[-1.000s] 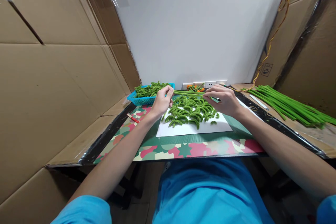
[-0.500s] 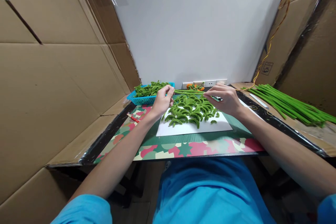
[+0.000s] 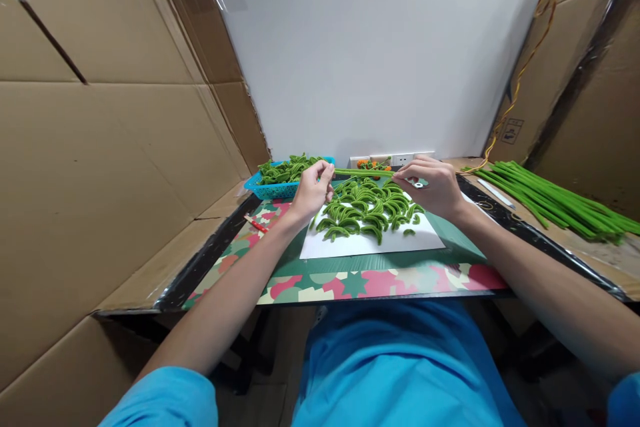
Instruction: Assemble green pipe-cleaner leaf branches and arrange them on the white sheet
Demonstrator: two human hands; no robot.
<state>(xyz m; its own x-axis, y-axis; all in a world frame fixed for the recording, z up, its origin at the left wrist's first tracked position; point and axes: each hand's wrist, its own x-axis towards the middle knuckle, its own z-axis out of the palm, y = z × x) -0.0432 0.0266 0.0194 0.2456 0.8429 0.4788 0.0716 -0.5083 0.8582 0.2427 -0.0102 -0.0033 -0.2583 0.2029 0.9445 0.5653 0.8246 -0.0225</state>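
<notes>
Above the desk (image 3: 213,248), green stems (image 3: 364,172) are held roughly level between the two hands. The stems are pinched at the left by the closed fingers of the left hand (image 3: 313,190) and at the right by the closed fingers of the right hand (image 3: 431,185). A small black-and-white object (image 3: 418,184) is seen at the right hand; its type cannot be told. Below the stems, curved green pieces (image 3: 373,219) are spread over a white sheet (image 3: 320,250), which is laid on a green mat (image 3: 360,263) edged with a pink, cream and green pattern.

Behind the left hand, a blue basket (image 3: 273,192) is filled with green pieces and is partly covered by that hand. A red tool (image 3: 259,224) is placed left of the sheet. Orange flowers (image 3: 367,165) are located near the wall sockets (image 3: 403,159). At the right, a bundle (image 3: 560,200) of straight green stems is laid beside a white strip (image 3: 495,193). A framed symbol (image 3: 513,131) is printed on the right-hand cardboard (image 3: 533,97); its details are too small to be read.
</notes>
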